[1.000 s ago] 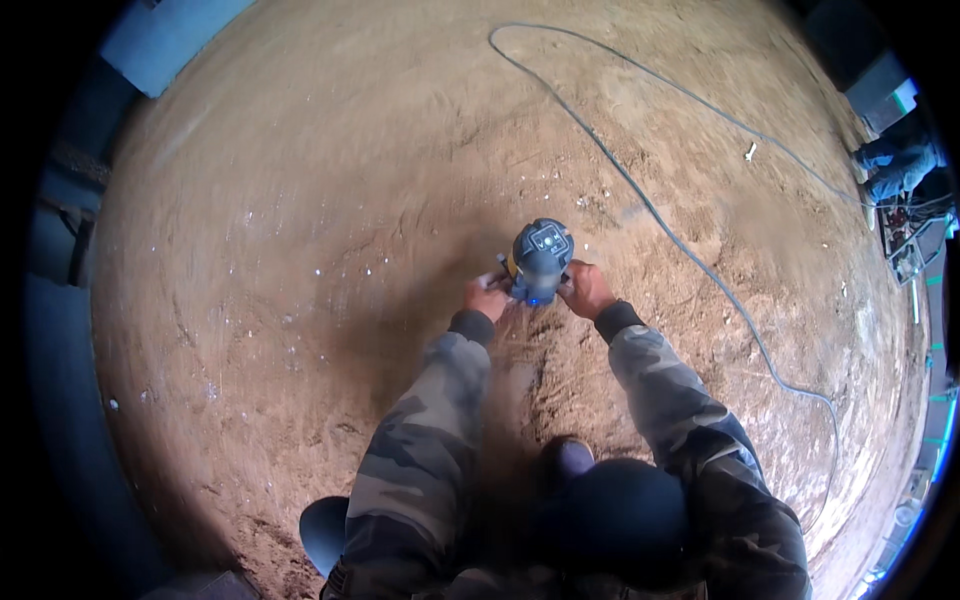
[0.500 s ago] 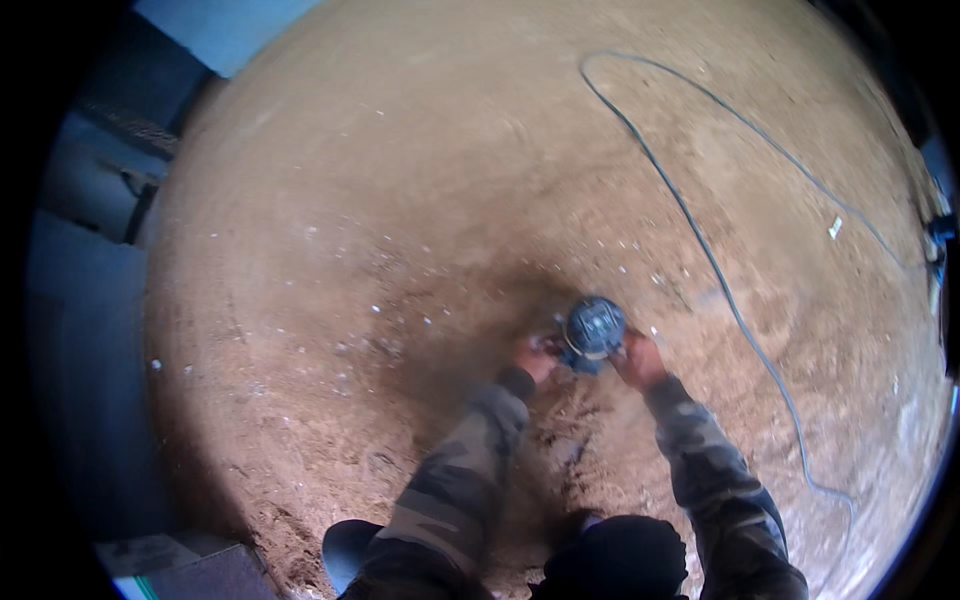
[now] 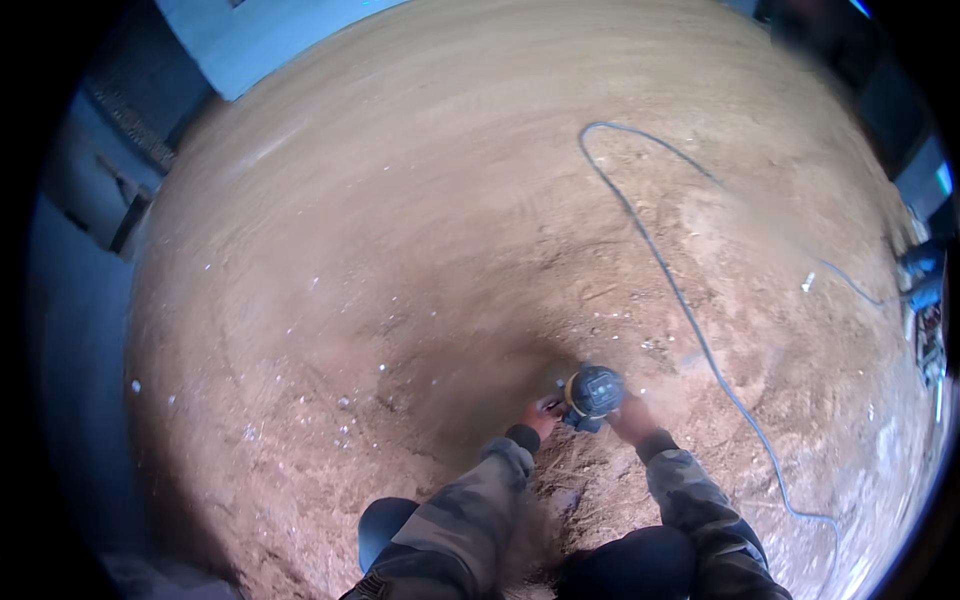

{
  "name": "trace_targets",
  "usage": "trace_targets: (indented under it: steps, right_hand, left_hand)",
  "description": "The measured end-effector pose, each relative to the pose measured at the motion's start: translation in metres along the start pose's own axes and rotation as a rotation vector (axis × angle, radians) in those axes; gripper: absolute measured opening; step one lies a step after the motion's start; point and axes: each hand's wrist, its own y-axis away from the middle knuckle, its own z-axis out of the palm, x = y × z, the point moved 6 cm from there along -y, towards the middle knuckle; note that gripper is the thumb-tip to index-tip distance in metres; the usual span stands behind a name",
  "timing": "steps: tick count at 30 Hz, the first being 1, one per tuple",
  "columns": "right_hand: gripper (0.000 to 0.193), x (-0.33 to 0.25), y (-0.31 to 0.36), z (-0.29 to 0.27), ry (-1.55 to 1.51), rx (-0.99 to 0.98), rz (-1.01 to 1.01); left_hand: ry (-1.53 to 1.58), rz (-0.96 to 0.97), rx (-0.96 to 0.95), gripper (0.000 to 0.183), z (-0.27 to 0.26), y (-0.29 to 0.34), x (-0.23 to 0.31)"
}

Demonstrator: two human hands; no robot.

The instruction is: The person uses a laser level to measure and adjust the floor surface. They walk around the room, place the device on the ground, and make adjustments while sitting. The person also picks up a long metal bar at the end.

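Note:
A dark device with a rounded, ribbed-looking cap and a yellowish ring round its middle (image 3: 597,392) is between my two hands, just above or on the brown earth floor. What kind of device it is I cannot make out. My left hand (image 3: 540,418) grips its left side, near the ring. On the other side my right hand (image 3: 629,419) closes against the cap and body, its fingertips mostly hidden behind them. Both forearms are in camouflage sleeves and reach forward over my knees.
A long thin grey cable (image 3: 690,310) loops over the dusty floor (image 3: 380,230) on the right. Small pale bits lie scattered on the left. Pale blue walls (image 3: 270,45) stand at the far left, with blue and dark items (image 3: 925,275) along the right edge.
The whole view has shifted, so the device and hands now appear lower and more far floor shows. The device's cap seems turned slightly to the right. Both hands keep their grip.

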Motion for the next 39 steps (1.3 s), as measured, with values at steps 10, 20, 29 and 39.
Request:
trace_targets:
  steps: [10,20,29,39]
  right_hand:
    - [0.054,0.018,0.07,-0.111,0.411,-0.135,0.347]
    - [0.042,-0.103,-0.134,-0.15,0.38,-0.163,0.145]
    - [0.038,-0.213,-0.185,-0.033,0.321,-0.307,-0.373]
    - [0.036,-0.186,-0.161,-0.025,0.304,-0.485,-0.394]
  left_hand:
    - [0.317,-0.079,-0.075,0.032,0.017,-0.009,-0.012]
    - [0.216,-0.05,0.036,0.041,0.009,-0.009,0.003]
    - [0.121,-0.064,0.553,0.031,-0.082,-0.016,0.005]
    - [-0.712,0.172,0.507,0.021,-0.254,0.119,0.222]
